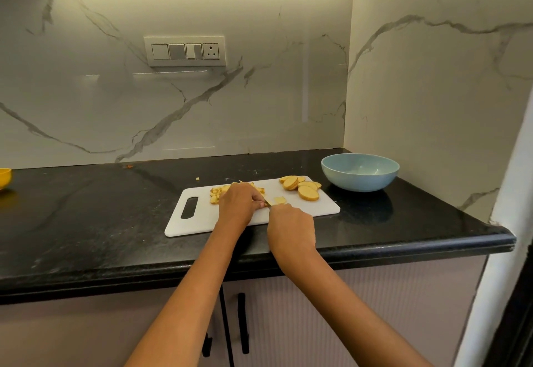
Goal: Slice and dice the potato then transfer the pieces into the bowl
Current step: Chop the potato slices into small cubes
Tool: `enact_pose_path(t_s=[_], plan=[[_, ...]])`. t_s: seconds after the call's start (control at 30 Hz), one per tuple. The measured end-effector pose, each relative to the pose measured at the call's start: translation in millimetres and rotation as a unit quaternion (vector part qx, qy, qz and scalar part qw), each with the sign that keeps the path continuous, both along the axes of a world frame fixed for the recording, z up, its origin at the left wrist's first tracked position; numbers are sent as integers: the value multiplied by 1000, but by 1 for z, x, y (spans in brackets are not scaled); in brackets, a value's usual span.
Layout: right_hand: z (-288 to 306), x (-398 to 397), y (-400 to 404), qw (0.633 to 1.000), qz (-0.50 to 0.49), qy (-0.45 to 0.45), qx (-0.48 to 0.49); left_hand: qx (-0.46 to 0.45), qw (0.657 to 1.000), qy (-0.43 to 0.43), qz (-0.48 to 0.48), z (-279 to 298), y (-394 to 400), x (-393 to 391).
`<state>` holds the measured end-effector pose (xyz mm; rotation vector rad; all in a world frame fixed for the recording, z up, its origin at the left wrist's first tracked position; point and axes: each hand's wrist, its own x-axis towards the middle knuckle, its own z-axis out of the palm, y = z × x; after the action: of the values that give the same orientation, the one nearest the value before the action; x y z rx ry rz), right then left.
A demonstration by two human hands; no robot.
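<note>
While a knife (267, 201) is gripped in the right hand (290, 228), potato pieces (219, 192) are pressed by the left hand (239, 202) on the cutting board (202, 216); potato slices (301, 186) are stacked near the bowl (360, 173).

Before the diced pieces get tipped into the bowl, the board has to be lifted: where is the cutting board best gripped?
By the slot handle at the cutting board's left end, coming from the left; the potato slices lie toward the other end.
</note>
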<state>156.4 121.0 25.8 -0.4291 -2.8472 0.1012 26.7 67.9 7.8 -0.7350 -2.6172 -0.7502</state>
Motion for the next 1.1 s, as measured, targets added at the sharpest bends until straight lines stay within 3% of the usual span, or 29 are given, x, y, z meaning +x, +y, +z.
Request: enact_pose_path(t_s=[0.27, 0.67, 1.1], plan=[[-6, 6, -2, 999, 10, 3, 48, -8, 1000, 23, 6, -2, -1, 2], [-5, 14, 32, 997, -64, 4, -34, 62, 997, 38, 24, -5, 4, -5], [-10, -13, 10, 991, -27, 45, -124, 110, 988, 57, 92, -6, -7, -7]])
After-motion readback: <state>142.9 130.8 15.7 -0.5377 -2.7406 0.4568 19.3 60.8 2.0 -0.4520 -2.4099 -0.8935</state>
